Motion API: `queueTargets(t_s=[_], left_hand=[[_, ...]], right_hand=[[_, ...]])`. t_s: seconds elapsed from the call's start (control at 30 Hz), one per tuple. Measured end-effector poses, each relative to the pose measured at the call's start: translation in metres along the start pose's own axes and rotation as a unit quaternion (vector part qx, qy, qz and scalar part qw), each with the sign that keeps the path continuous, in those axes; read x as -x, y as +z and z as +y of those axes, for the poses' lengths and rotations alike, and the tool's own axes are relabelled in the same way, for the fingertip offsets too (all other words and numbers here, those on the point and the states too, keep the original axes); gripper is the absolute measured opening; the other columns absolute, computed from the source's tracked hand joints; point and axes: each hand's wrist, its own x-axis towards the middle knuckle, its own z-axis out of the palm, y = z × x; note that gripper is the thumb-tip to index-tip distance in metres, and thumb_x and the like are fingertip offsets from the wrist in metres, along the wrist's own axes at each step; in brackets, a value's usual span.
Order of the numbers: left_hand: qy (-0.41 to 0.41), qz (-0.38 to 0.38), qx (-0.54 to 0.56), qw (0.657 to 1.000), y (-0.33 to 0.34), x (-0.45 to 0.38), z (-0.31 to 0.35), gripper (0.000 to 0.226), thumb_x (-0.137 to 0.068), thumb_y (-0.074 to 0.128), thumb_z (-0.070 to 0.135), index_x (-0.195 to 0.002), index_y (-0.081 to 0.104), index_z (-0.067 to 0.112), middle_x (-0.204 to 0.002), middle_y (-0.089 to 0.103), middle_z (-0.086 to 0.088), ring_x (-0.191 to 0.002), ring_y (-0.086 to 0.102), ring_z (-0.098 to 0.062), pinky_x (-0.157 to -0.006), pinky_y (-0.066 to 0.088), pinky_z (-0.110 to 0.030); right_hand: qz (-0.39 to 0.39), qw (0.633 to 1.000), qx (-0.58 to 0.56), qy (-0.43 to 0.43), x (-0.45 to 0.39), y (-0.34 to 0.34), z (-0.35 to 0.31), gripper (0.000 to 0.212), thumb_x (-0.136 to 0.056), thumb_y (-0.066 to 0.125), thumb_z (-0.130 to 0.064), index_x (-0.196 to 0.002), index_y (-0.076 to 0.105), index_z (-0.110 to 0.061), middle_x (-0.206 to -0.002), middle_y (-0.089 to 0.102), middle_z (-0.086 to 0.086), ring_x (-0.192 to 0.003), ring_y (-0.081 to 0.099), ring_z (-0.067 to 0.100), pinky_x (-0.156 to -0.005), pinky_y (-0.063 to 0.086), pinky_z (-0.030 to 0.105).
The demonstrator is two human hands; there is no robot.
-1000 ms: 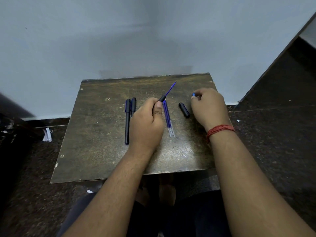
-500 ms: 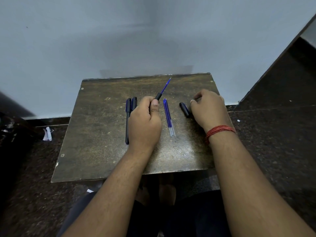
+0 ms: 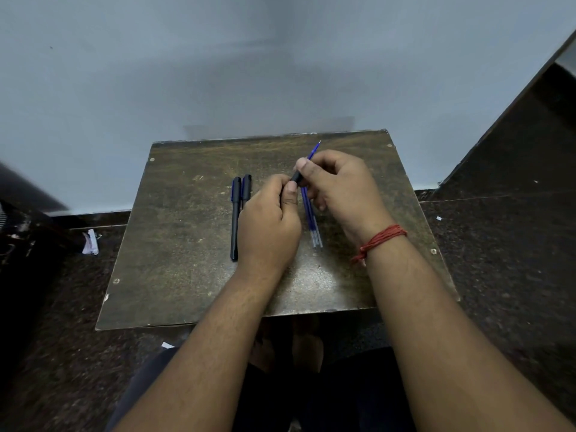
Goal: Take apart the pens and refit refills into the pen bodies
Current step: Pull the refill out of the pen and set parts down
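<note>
My left hand [image 3: 268,219] is closed around a black pen body [image 3: 296,177], from which a blue refill [image 3: 315,148] sticks out up and to the right. My right hand [image 3: 339,185] has come in against it, with thumb and fingers pinching the pen's front end where the refill leaves it. Loose blue refills [image 3: 313,224] lie on the table between my two hands. Left of my left hand, two capped black pens [image 3: 236,213] lie side by side, the right one partly hidden by my hand. The short black cap is out of sight.
The work surface is a small worn dark wooden table [image 3: 180,260] set against a pale wall. Dark speckled floor surrounds it, with a crumpled paper scrap [image 3: 90,241] at the left. My knees sit below the table's near edge.
My right hand left the spot by the black cap at the right and moved left onto the pen's front end. My left hand shifted slightly right with the pen.
</note>
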Motion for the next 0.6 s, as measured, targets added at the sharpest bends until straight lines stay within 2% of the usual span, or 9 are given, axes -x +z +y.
queueTargets(t_s=[0.07,0.17,0.27,0.4,0.5,0.6], left_hand=[[0.004,-0.004,-0.006,1.000,0.000,0.000,-0.001,0.021,-0.103,0.046,0.025,-0.097,0.063,0.013,-0.064,0.050,0.015,-0.058,0.048,-0.002,-0.054,0.033,-0.028],[0.004,-0.004,-0.011,1.000,0.000,0.000,-0.001,0.022,-0.102,0.045,0.027,-0.094,0.062,0.015,-0.062,0.049,0.016,-0.058,0.047,0.001,-0.055,0.029,-0.030],[0.006,-0.015,-0.018,1.000,0.001,0.001,-0.002,0.020,-0.103,0.046,0.028,-0.096,0.062,0.018,-0.061,0.047,0.016,-0.056,0.047,-0.001,-0.053,0.030,-0.029],[0.012,-0.030,-0.027,0.999,0.001,0.001,-0.002,0.019,-0.104,0.046,0.028,-0.096,0.061,0.019,-0.061,0.047,0.015,-0.055,0.046,-0.002,-0.052,0.031,-0.027],[0.012,-0.029,-0.030,0.999,0.001,0.001,-0.002,0.019,-0.104,0.046,0.028,-0.097,0.062,0.021,-0.061,0.048,0.016,-0.055,0.047,-0.002,-0.051,0.030,-0.023],[0.008,-0.027,-0.026,0.999,0.001,0.001,-0.003,0.020,-0.104,0.045,0.028,-0.095,0.061,0.021,-0.060,0.047,0.016,-0.055,0.047,-0.001,-0.051,0.028,-0.024]], right_hand=[[0.008,0.999,-0.032,0.014,0.000,-0.001,0.001,0.020,-0.094,0.065,-0.025,-0.082,0.070,-0.009,-0.064,0.065,-0.001,-0.054,0.055,0.010,-0.044,0.041,0.025],[0.036,0.996,-0.077,0.022,-0.001,-0.006,0.000,0.021,-0.095,0.064,-0.021,-0.084,0.068,-0.004,-0.064,0.063,0.002,-0.054,0.054,0.012,-0.043,0.041,0.024],[0.099,0.986,-0.135,0.012,-0.004,-0.014,-0.005,0.017,-0.097,0.062,-0.016,-0.083,0.065,-0.007,-0.065,0.062,0.002,-0.054,0.057,0.011,-0.047,0.047,0.023],[0.201,0.952,-0.230,0.004,-0.009,-0.034,-0.008,0.019,-0.101,0.056,-0.016,-0.083,0.062,-0.011,-0.066,0.067,-0.002,-0.058,0.063,0.012,-0.054,0.053,0.024],[0.248,0.944,-0.215,0.017,-0.010,-0.046,-0.003,0.020,-0.102,0.056,-0.018,-0.085,0.063,-0.011,-0.069,0.066,0.001,-0.055,0.061,0.012,-0.054,0.053,0.025],[0.255,0.958,-0.125,0.037,-0.011,-0.050,0.004,0.019,-0.100,0.057,-0.018,-0.084,0.066,-0.013,-0.069,0.063,0.001,-0.055,0.057,0.011,-0.049,0.050,0.023]])
